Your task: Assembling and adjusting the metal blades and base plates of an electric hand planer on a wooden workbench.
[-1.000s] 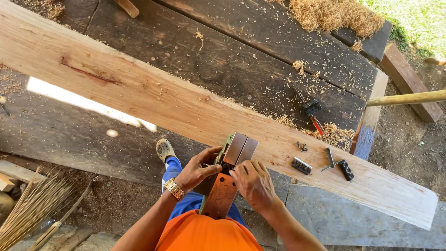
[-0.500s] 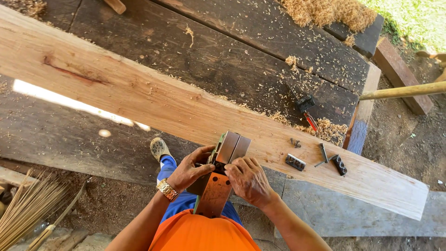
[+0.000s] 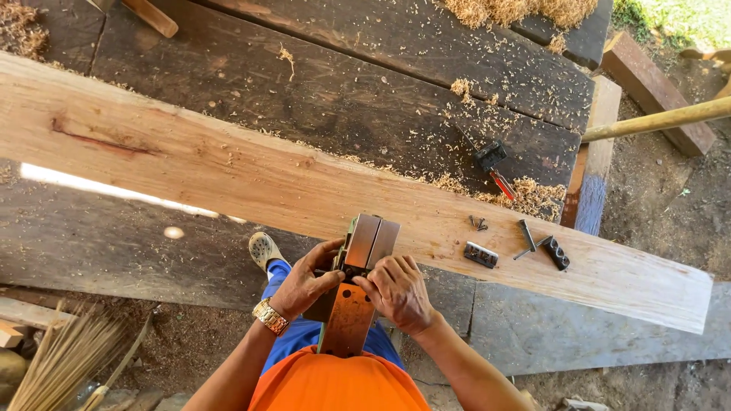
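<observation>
I hold the wooden hand plane with the grey metal sole (image 3: 358, 281) upside down against my body, its front end resting at the near edge of the long pale wooden plank (image 3: 228, 179). My left hand (image 3: 304, 285) wraps its side, fingers curled. The fingers of my right hand (image 3: 396, 293) press together and pinch a small part at the middle of the plane. I judge it is best to keep the plane steady and work slowly.

At three o'clock on the plank lie a small grey metal plate (image 3: 480, 254), some dark screws (image 3: 478, 223), a metal rod (image 3: 527, 236) and a black piece (image 3: 557, 253). Farther, at one o'clock, a black and red tool (image 3: 493, 164) lies among wood shavings (image 3: 533, 194) on dark boards (image 3: 343, 84). Nothing blocks my hands.
</observation>
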